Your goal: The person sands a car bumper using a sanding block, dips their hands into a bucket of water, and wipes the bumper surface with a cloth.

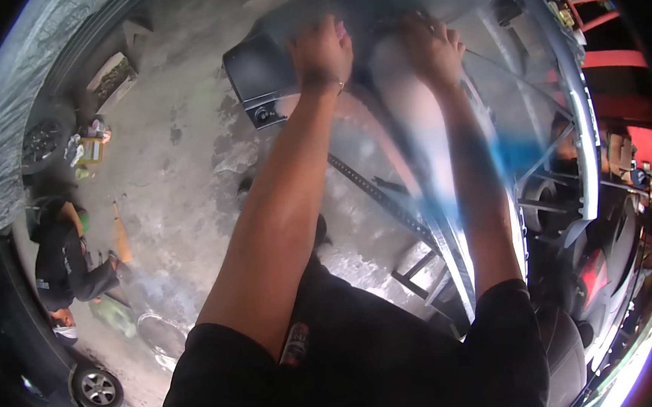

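Note:
In front of me a large dark car body panel (259, 64), like a bumper, lies across the far middle, with a round lamp-like fitting (264, 115) at its lower left corner. My left hand (321, 51) is closed above this panel, a bit of pink showing at its fingers; what it holds I cannot make out. Farther right, my right hand (434, 51) has its fingers bent inward over the pale, shiny part of the panel (396, 66). Haze blurs its fingertips, so anything beneath them is hidden. Both arms reach forward, nearly straight.
A perforated metal bar (378, 196) and a stand (422, 276) are below the panel. A person (72, 255) crouches at left near a car wheel (98, 389). A long panel (581, 125) and a motorbike (610, 267) stand at right. A printed can (296, 345) is by my body.

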